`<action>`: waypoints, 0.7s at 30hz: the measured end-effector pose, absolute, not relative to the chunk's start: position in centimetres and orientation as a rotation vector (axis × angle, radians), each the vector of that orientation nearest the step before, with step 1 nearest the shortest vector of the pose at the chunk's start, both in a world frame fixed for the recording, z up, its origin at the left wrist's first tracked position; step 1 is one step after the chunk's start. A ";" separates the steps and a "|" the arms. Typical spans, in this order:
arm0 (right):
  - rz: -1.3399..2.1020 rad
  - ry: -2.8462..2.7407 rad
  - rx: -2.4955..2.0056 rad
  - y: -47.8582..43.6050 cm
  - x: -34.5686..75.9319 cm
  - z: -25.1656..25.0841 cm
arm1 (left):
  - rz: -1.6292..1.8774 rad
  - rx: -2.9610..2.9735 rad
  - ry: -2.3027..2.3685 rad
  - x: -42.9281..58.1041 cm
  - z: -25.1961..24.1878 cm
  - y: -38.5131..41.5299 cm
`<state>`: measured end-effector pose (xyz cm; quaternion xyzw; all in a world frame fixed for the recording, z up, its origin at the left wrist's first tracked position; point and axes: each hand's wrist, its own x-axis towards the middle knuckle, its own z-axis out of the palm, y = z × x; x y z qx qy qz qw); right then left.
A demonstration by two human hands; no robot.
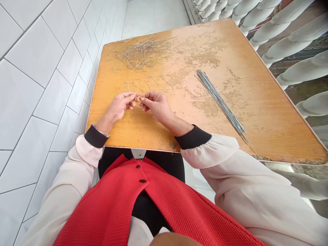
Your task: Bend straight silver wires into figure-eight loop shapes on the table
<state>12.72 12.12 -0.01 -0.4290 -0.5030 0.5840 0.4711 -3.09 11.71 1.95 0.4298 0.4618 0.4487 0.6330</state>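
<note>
My left hand (120, 106) and my right hand (156, 104) meet over the near left part of a worn wooden table (256, 112). Both pinch a thin bent wire piece (137, 99) between their fingertips. Just beyond the hands lies a row of several wire pieces bent into S or figure-eight loops (153, 83). Farther back sits a tangled pile of bent wire loops (142, 53). To the right of my right hand a bundle of straight wires (221, 102) lies diagonally on the table.
A white tiled wall (38, 85) runs along the table's left side. A white balustrade (294, 44) stands to the right. The table's near edge is over my lap.
</note>
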 end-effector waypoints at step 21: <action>1.783 -0.893 -0.806 11.7 12.7 -0.7 | 1.160 0.892 1.101 -3.0 2.2 11.8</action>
